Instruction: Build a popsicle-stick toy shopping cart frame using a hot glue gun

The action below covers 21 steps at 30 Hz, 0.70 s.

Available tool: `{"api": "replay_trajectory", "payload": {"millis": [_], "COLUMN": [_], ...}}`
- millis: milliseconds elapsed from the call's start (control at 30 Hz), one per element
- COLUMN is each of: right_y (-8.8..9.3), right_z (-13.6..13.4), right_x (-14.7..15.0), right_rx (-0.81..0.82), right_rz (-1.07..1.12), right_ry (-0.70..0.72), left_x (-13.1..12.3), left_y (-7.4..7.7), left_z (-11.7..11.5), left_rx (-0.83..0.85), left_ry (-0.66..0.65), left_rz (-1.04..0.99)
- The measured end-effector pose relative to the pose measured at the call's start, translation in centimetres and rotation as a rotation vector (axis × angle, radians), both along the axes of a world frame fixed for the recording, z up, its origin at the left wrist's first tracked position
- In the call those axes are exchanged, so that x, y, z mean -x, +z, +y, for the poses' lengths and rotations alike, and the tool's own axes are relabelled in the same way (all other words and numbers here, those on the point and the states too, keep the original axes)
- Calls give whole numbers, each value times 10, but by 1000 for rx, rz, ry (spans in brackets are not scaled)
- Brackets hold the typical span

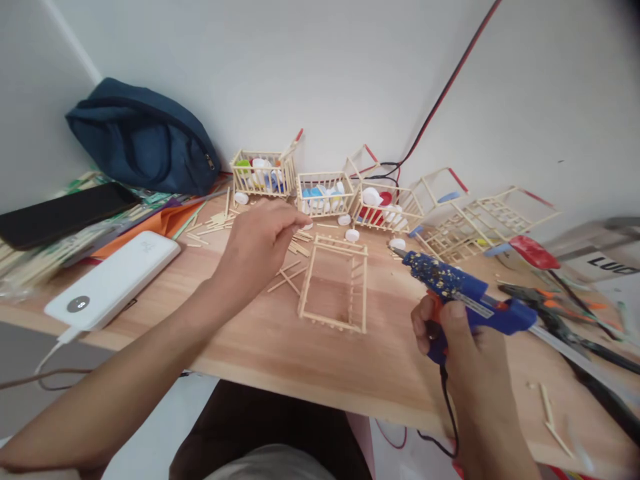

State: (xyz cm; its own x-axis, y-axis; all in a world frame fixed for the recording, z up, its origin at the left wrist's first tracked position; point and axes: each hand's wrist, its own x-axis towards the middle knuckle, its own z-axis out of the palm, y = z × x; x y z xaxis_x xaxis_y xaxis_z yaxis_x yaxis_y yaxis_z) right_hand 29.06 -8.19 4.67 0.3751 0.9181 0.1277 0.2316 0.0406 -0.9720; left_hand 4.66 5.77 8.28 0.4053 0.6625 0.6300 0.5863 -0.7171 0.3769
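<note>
My right hand (465,353) grips a blue hot glue gun (450,280) with an orange trigger; its body is speckled and its nozzle points left. My left hand (260,243) hovers by a loose pile of thin wooden sticks (299,245), fingers curled together, and whatever lies between the fingertips is hidden. Between the hands, an open rectangular frame of sticks (307,293) lies on the table. Crossed sticks (286,277) rest just left of it.
Small stick carts (263,175) with red handles and white wheels line the wall, several filled with bottle caps. To the left are a white power bank (113,280), a black phone (65,213) and a blue bag (145,137). Pliers (540,300) lie right, on the wooden table (240,353).
</note>
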Motion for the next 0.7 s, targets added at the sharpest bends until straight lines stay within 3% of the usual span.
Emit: {"api": "replay_trajectory", "payload": {"millis": [133,267,533,700], "right_y": [1,3,-17,-24], "right_z": [-2,1,-5,1], "right_x": [14,23,25,24], "right_rx": [-55,-137,5,-85], "right_rz": [-104,-135,-224,-72], "right_ry": [-79,-92,-169,-168], "left_x": [2,5,43,48], "left_y": [-13,-17,-27,-33], "left_z": [-7,-12,-12,-13], "left_rx": [-42,-35,214,348], "left_ry": [-20,-12,76,94], "left_rz": [44,46,121,275]}}
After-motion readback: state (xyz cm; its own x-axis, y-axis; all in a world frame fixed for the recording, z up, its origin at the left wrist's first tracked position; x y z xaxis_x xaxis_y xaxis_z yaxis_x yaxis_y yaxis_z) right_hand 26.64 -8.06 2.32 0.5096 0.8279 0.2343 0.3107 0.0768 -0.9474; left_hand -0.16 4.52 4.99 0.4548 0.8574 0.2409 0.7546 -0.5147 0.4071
